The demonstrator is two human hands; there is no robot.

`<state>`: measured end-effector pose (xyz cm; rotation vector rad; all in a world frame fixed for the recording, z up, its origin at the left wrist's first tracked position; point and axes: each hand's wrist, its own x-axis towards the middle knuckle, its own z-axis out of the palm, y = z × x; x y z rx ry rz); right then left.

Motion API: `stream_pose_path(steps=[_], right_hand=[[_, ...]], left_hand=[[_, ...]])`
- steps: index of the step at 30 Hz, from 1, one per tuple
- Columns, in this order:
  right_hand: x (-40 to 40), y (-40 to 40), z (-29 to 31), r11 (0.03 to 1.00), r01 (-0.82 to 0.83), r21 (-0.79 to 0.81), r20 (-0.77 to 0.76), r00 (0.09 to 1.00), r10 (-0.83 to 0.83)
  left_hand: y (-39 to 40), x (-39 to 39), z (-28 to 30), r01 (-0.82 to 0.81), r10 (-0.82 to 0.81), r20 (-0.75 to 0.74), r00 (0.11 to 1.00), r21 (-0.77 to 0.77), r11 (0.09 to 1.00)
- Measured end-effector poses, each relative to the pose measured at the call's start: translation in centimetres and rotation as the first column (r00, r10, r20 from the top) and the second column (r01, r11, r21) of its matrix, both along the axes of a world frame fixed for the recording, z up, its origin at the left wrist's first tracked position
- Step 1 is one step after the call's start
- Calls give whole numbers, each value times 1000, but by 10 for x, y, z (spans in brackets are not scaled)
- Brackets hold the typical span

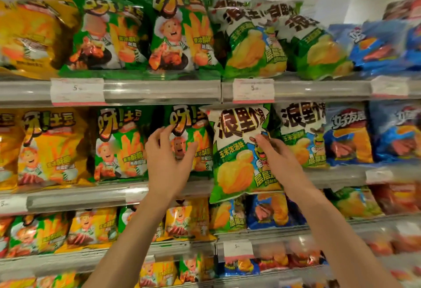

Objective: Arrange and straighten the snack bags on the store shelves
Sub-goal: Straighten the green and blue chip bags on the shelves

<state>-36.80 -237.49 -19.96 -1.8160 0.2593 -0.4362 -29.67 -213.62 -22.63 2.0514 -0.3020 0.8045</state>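
On the second shelf (159,193), a green-and-white corn chip bag (241,151) is pinched at its right edge by the right hand (276,153), thumb in front and fingers curled behind. This bag is pulled forward of the row, and its bottom hangs below the shelf's front edge, so it is not yet seated. Just to its left, the left hand (167,155) is spread with relaxed fingers over a green potato-stick bag (189,137); whether it presses that bag or only hovers cannot be told, but nothing is grasped.

The task is judged partly done. The yellow and green bags toward the left end of the second shelf are seen standing fairly upright and facing forward. On the top shelf (159,90), the green-and-white bags (282,41) near the middle are tilted and overlapped, and further straightening appears to be needed there. The lower shelves (145,252) are blurred, though their bags look crowded and uneven.
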Motion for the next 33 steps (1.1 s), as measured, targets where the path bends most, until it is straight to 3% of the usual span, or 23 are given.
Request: stream_pose_path(steps=[6, 18, 23, 27, 30, 33], right_hand=[[30, -14, 1, 996, 87, -11, 21, 996, -86], [78, -11, -21, 986, 163, -42, 196, 969, -152], [78, -11, -32, 959, 237, -153, 241, 950, -197], [64, -4, -36, 919, 225, -324, 351, 930, -104], [59, 13, -42, 857, 239, -456, 336, 938, -83], [64, 16, -44, 841, 287, -460, 339, 931, -132]], left_hand=[[-23, 19, -5, -88, 80, 47, 996, 205, 975], [-8, 31, -17, -196, 139, 222, 965, 262, 945], [-6, 39, -21, -182, 69, 317, 946, 343, 922], [-9, 43, -23, -201, 86, 314, 946, 356, 913], [-10, 44, -24, -211, 96, 317, 944, 353, 912], [-10, 44, -24, -207, 93, 313, 945, 355, 912]])
